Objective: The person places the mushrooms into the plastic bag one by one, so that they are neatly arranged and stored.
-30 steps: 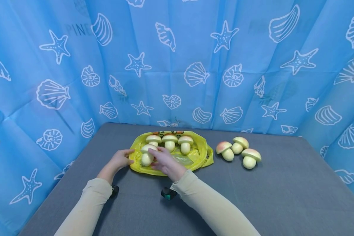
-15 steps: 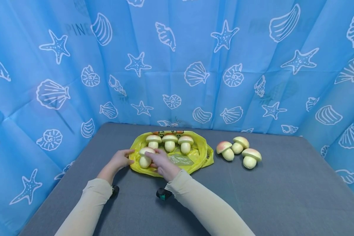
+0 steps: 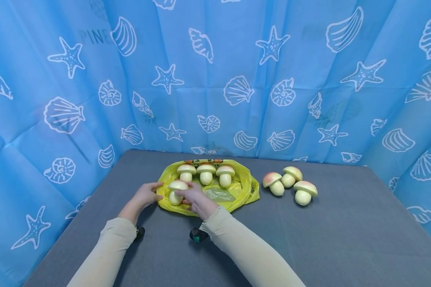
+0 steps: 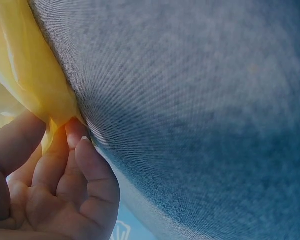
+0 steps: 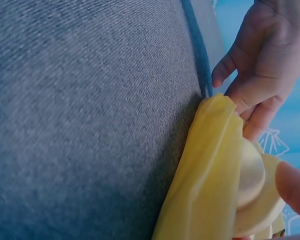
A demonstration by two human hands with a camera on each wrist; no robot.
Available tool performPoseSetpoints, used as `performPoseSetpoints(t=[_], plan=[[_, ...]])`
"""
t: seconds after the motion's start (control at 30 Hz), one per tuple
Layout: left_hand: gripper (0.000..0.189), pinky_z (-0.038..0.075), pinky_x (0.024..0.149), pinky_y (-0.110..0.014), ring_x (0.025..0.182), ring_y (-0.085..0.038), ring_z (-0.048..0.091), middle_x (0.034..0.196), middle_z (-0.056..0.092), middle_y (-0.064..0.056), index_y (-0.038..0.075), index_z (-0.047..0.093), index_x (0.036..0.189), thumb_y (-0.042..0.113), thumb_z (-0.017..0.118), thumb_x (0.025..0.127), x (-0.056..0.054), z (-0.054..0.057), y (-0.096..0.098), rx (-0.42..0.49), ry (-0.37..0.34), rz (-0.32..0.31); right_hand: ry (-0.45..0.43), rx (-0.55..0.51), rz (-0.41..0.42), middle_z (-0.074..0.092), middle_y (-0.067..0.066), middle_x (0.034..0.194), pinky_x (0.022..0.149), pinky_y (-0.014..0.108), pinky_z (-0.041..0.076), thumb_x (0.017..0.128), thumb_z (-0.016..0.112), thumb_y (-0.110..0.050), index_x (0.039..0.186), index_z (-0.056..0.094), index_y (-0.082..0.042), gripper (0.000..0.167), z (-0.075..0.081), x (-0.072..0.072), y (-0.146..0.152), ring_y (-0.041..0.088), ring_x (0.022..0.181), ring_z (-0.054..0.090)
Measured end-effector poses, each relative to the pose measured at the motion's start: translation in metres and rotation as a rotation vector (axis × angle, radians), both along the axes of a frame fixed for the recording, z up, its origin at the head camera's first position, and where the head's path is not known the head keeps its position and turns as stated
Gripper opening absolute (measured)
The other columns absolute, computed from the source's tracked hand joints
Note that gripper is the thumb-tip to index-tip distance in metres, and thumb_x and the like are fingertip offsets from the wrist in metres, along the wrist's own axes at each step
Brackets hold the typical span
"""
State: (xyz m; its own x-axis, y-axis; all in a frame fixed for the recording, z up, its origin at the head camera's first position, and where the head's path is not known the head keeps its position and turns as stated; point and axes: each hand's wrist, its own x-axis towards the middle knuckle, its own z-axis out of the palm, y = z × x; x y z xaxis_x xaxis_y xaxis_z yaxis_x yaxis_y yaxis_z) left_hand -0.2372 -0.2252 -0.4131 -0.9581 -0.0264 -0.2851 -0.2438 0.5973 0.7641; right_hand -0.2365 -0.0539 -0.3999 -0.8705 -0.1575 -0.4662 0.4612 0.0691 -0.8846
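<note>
Yellow plastic is spreading wide under my hands: the bag [image 3: 245,190] is lying open on the grey bench [image 3: 344,243], and my left hand [image 3: 146,196] is pinching its left edge between thumb and fingers. My right hand [image 3: 198,200] is holding a pale mushroom [image 3: 178,185] within the near left part of the bag's mouth; I'm not managing to tell whether its stem is touching the plastic beneath.

As I judge it, the slack rim is presenting the main risk: should my left pinch be slipping, the thin edge could be folding inward and catching under the mushroom. The rounded stem is offering little footing, so an uneven release could be setting it rolling into its neighbours. A hard tug on the edge could also be dragging the plastic and disturbing the row.

Counting, I'm finding seven mushrooms: one in my right hand, three lining the far side inside the bag ( [image 3: 186,170], [image 3: 206,170], [image 3: 225,171]), and three sitting close together on the bench to the right ( [image 3: 273,181], [image 3: 291,176], [image 3: 305,192]). I'm seeing one bag, one bench and two hands, both occupied.
</note>
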Motion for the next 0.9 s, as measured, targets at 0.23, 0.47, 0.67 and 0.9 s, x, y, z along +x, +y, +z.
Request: performPoseSetpoints(t=[0.23, 0.47, 0.67, 0.9], plan=[[0.054, 0.040, 0.103, -0.050, 0.136, -0.046, 0.029, 0.148, 0.031, -0.033, -0.008, 0.038, 0.144, -0.006, 0.056, 0.094, 0.000, -0.001, -0.001, -0.009, 0.004, -0.007, 0.016, 0.054, 0.024, 0.052, 0.020, 0.130, 0.087, 0.047, 0.049, 0.086, 0.070, 0.000, 0.148, 0.041, -0.010, 0.069, -0.002, -0.001, 0.000, 0.030, 0.098, 0.061], [0.053, 0.041, 0.103, -0.050, 0.136, -0.046, 0.030, 0.148, 0.032, -0.032, -0.008, 0.038, 0.144, -0.006, 0.056, 0.094, 0.000, 0.001, -0.001, 0.000, 0.007, -0.013, 0.039, 0.104, 0.023, 0.053, 0.016, 0.124, 0.069, 0.036, 0.048, 0.086, 0.071, 0.000, 0.144, 0.046, -0.011, 0.065, -0.002, -0.002, -0.003, 0.025, 0.085, 0.058], [0.054, 0.043, 0.101, -0.049, 0.134, -0.046, 0.033, 0.147, 0.033, -0.033, -0.008, 0.038, 0.144, -0.006, 0.057, 0.094, 0.000, 0.000, -0.001, -0.004, 0.006, -0.017, 0.034, 0.108, 0.023, 0.056, 0.016, 0.117, 0.069, 0.038, 0.049, 0.083, 0.075, -0.002, 0.140, 0.050, -0.010, 0.063, -0.009, -0.008, -0.005, 0.027, 0.085, 0.058], [0.053, 0.044, 0.100, -0.049, 0.133, -0.046, 0.034, 0.146, 0.034, -0.034, -0.009, 0.038, 0.144, -0.007, 0.056, 0.094, 0.001, -0.001, -0.001, 0.007, 0.016, -0.019, 0.010, 0.120, -0.005, 0.057, 0.015, 0.119, 0.071, 0.033, 0.048, 0.084, 0.075, -0.004, 0.141, 0.049, -0.009, 0.063, -0.006, -0.006, -0.007, 0.027, 0.090, 0.060]])
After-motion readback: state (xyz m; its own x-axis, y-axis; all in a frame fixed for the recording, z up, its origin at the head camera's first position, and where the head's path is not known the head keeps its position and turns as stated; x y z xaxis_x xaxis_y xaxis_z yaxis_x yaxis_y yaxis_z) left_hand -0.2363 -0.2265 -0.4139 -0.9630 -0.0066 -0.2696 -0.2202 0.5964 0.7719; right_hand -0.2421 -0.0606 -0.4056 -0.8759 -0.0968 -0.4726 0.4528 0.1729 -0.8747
